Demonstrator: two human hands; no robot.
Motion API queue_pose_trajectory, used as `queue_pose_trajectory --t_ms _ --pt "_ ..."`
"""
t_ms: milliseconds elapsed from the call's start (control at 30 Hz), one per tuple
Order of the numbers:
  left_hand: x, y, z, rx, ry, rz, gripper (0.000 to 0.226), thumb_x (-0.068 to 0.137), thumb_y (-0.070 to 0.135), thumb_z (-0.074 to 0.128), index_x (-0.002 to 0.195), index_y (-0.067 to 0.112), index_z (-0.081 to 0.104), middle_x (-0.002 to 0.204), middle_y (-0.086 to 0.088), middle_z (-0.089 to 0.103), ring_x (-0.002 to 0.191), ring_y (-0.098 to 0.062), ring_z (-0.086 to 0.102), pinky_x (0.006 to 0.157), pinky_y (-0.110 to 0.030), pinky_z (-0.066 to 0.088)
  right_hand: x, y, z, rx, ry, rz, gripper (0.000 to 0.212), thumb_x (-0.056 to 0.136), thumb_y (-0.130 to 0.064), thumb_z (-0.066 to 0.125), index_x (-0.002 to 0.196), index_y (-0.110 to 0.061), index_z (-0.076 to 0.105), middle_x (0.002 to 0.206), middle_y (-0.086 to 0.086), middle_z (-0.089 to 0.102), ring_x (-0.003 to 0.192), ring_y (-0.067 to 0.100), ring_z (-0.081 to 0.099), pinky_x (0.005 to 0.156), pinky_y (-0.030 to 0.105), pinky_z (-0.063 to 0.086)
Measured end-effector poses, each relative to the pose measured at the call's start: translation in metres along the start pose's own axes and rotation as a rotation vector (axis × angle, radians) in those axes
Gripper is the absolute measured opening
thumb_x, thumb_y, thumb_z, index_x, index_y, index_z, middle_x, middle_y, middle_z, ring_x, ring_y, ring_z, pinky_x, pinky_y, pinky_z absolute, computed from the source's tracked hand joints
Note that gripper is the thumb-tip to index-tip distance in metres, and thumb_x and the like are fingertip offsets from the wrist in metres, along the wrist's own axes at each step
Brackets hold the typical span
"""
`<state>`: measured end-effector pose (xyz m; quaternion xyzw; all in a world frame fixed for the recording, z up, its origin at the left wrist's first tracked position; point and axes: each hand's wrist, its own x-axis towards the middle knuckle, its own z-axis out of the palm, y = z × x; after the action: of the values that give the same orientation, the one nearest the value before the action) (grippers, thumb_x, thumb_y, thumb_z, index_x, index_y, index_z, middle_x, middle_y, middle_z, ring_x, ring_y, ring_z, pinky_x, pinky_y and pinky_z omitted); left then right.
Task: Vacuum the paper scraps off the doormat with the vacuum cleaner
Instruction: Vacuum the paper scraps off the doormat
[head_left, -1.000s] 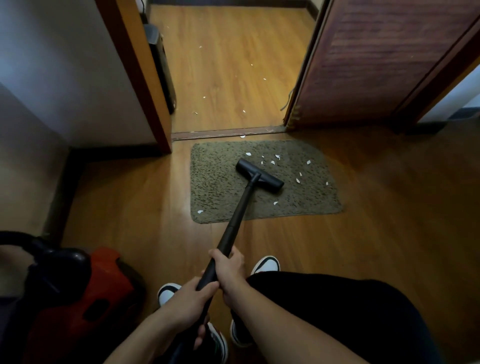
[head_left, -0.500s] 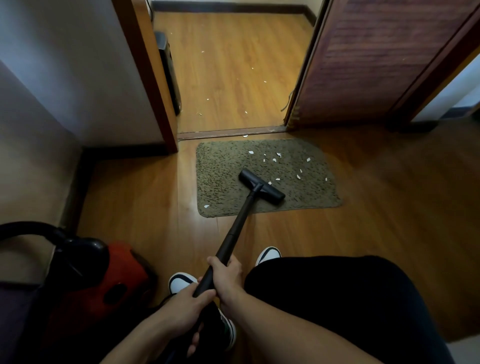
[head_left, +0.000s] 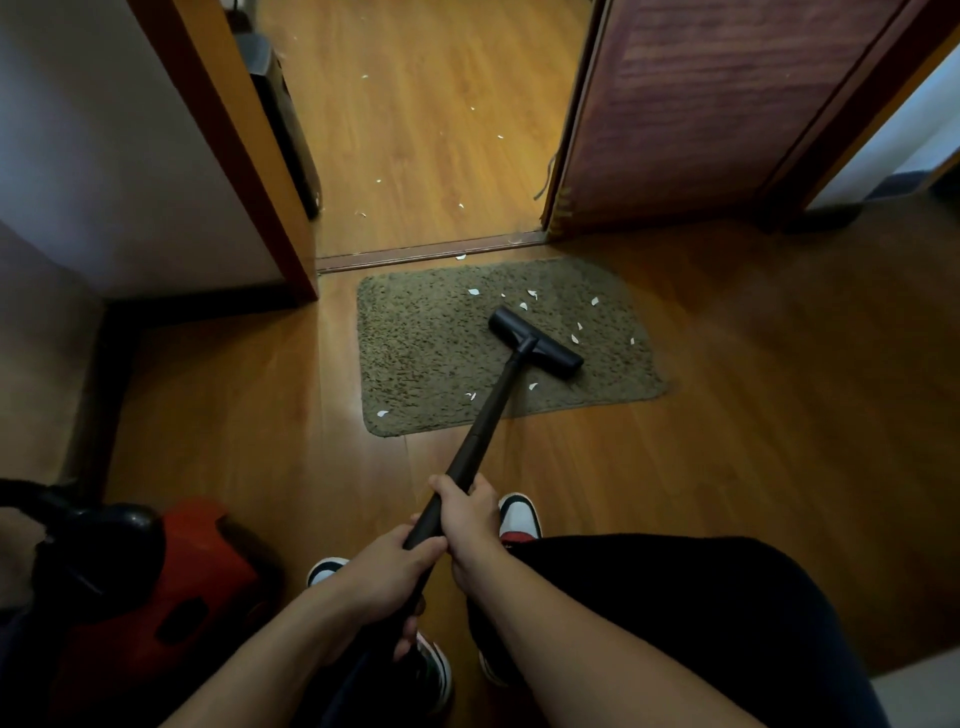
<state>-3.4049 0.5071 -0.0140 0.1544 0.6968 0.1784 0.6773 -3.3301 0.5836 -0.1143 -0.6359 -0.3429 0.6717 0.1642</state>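
- Warm brown wood-plank floor (head_left: 727, 415) runs through an open doorway, with a dark reddish door (head_left: 701, 104) swung aside on the right.
- Olive-green shaggy rectangular doormat (head_left: 415, 338) lies just before the threshold, dotted with small white paper scraps (head_left: 533, 294).
- Black T-shaped vacuum nozzle (head_left: 535, 343) rests on the mat's right half.
- Left hand (head_left: 384, 577) and right hand (head_left: 467, 514) both wrap the black wand (head_left: 483, 421).
- Red canister vacuum body (head_left: 171, 577) sits at lower left.
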Motion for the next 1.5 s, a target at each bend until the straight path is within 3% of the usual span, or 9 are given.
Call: queue_pose_trajectory --t_ms 167,267,400,533,767,933,1167,1333,1500 --pt "0.021 0.026 0.013 -0.064 0.019 -0.017 0.041 0.104 0.039 0.044 0.141 0.027 0.03 0.054 -0.008 0.047 0.039 -0.017 0.047 0.04 -0.024 0.044 0.023 -0.02 -0.013 0.031 0.019 -0.005 0.016 0.086 -0.028 0.07 0.1 -0.023 0.062 0.093 0.008 0.07 0.088 0.032 0.074 0.08 0.046 0.063" --pt "0.033 0.044 0.02 -0.078 0.041 -0.002 0.041 0.104 0.039 0.043 0.143 0.032 0.03 0.053 -0.006 0.046 0.038 -0.015 0.046 0.04 -0.023 0.043 0.04 -0.033 -0.025 0.037 0.049 -0.01 0.019 0.088 -0.027 0.07 0.105 -0.02 0.065 0.095 0.008 0.07 0.084 0.026 0.071 0.067 0.034 0.058" --pt "0.05 0.065 0.026 -0.078 0.037 0.012 0.044 0.103 0.039 0.045 0.144 0.032 0.031 0.053 -0.006 0.045 0.036 -0.015 0.045 0.04 -0.023 0.042 0.061 -0.047 -0.035 0.056 0.082 -0.015 0.02 0.078 -0.033 0.071 0.097 -0.025 0.067 0.092 0.006 0.071 0.09 0.032 0.073 0.083 0.046 0.063" --pt "0.063 0.081 0.036 -0.073 0.029 0.026 0.034 0.103 0.038 0.046 0.135 0.029 0.039 0.057 -0.009 0.046 0.037 -0.016 0.044 0.042 -0.022 0.041 0.077 -0.056 -0.046 0.068 0.087 -0.011 0.03 0.065 -0.042 0.071 0.091 -0.027 0.066 0.089 0.009 0.074 0.087 0.035 0.074 0.082 0.054 0.063" --pt "0.075 0.096 0.045 -0.052 0.029 0.036 0.024 0.103 0.039 0.045 0.126 0.032 0.044 0.059 -0.008 0.047 0.038 -0.014 0.045 0.04 -0.02 0.042 0.084 -0.072 -0.065 0.1 0.088 -0.025 0.009 0.089 -0.02 0.071 0.092 -0.018 0.063 0.077 0.009 0.068 0.06 0.027 0.071 0.076 0.051 0.063" --pt "0.064 0.078 0.037 -0.043 -0.003 0.036 0.033 0.103 0.039 0.045 0.134 0.032 0.039 0.056 -0.007 0.046 0.038 -0.014 0.046 0.04 -0.022 0.042 0.07 -0.058 -0.054 0.085 0.093 -0.027 0.013 0.08 -0.028 0.071 0.09 -0.023 0.065 0.082 0.011 0.071 0.078 0.035 0.075 0.078 0.056 0.063" --pt "0.033 0.03 0.025 -0.015 -0.009 0.029 0.035 0.104 0.037 0.046 0.135 0.025 0.034 0.054 -0.007 0.049 0.037 -0.017 0.047 0.039 -0.025 0.044 0.024 -0.025 -0.033 -0.02 0.055 -0.019 0.031 0.069 -0.043 0.073 0.091 -0.023 0.065 0.086 0.006 0.069 0.087 0.032 0.073 0.085 0.051 0.061" --pt "0.006 -0.005 0.008 -0.055 -0.003 -0.01 0.031 0.104 0.038 0.045 0.129 0.024 0.036 0.059 -0.009 0.051 0.039 -0.018 0.049 0.041 -0.027 0.046 -0.005 -0.004 -0.013 -0.136 0.009 -0.032 0.019 0.092 -0.028 0.069 0.106 -0.015 0.066 0.087 0.0 0.066 0.075 0.014 0.064 0.055 0.024 0.046" --pt "-0.01 -0.033 -0.01 -0.079 0.067 -0.002 0.031 0.104 0.037 0.044 0.128 0.018 0.037 0.056 -0.011 0.052 0.036 -0.021 0.05 0.038 -0.028 0.044 -0.024 0.007 0.02 -0.175 -0.077 -0.036 0.027 0.091 -0.031 0.07 0.112 -0.015 0.063 0.099 0.007 0.068 0.084 0.02 0.069 0.06 0.026 0.05"
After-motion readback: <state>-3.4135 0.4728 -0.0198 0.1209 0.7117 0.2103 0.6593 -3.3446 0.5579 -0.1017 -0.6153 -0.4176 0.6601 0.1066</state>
